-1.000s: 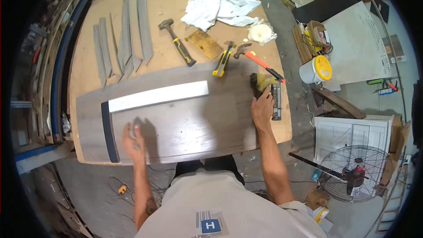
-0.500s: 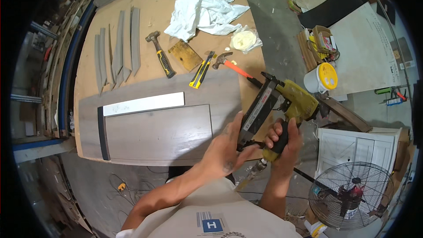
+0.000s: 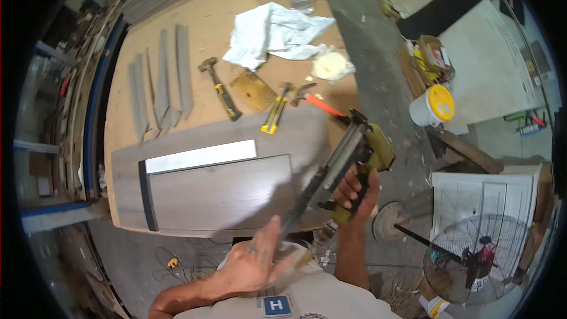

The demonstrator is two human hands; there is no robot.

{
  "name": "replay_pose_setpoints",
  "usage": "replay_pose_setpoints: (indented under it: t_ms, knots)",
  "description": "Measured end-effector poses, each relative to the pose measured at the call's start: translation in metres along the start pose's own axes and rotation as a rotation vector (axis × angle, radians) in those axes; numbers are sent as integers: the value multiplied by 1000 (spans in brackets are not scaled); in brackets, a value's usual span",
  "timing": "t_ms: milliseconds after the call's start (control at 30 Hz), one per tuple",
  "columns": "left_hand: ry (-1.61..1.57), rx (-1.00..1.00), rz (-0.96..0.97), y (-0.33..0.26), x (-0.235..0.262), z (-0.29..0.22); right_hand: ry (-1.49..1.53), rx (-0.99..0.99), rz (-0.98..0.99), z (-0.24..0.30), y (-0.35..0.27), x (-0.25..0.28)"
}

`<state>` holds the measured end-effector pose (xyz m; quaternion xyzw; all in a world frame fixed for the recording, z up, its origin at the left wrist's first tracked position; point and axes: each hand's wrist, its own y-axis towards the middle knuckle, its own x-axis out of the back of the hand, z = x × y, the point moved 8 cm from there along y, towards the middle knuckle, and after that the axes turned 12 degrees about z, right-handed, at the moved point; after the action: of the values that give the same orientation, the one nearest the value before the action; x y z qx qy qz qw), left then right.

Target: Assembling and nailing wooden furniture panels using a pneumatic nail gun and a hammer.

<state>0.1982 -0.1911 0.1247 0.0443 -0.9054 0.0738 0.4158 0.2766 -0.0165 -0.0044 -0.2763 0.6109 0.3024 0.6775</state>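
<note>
The nail gun (image 3: 381, 149), olive and black, is tilting over the near right corner of the table (image 3: 204, 41), in front of your torso. Your right hand (image 3: 361, 195) is gripping its handle, the fingers clamping around it. A long dark rail (image 3: 307, 197) is extending from the tool toward the near left. Your left hand (image 3: 255, 259) is hovering at the near end of this rail; it is blurring, so you cannot tell whether its fingers are closing on the rail.

To the left, a grey wood-grain panel (image 3: 218, 201) is lying along the near edge of the table. A square (image 3: 201, 156) with a dark stock and a pale blade is resting on its left part. A yellow-and-black utility knife (image 3: 275, 112) is lying at the panel's far edge. To its right, an orange-handled claw hammer (image 3: 323, 104) is passing partly behind the nail gun. To its left, a brown block (image 3: 254, 90) and a second hammer (image 3: 224, 95) are lying side by side. Farther away, a white cloth (image 3: 269, 38) is lying crumpled.
</note>
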Motion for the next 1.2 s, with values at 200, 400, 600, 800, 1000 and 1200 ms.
replay_pose_setpoints:
  t_ms: [200, 400, 600, 800, 1000, 1200]
  knots:
    - [-302, 96, -136, 18, 52, 155, 68, 5, -119, 12, -37, 21]
    - [124, 582, -427, 53, 113, 426, 40, 31, -120, 15, -102, 18]
    - [354, 495, -681, 56, 128, 476, -265, 285, -334, 29, -171, 9]
    - [308, 344, -569, 132, 123, 453, -130, 367, -331, 18, -185, 7]
    - [-205, -37, 50, 248, 54, 360, -215, 383, -313, 3, -186, 19]
    - [149, 53, -55, 358, 97, 429, -177, 384, -364, 0, -186, 25]
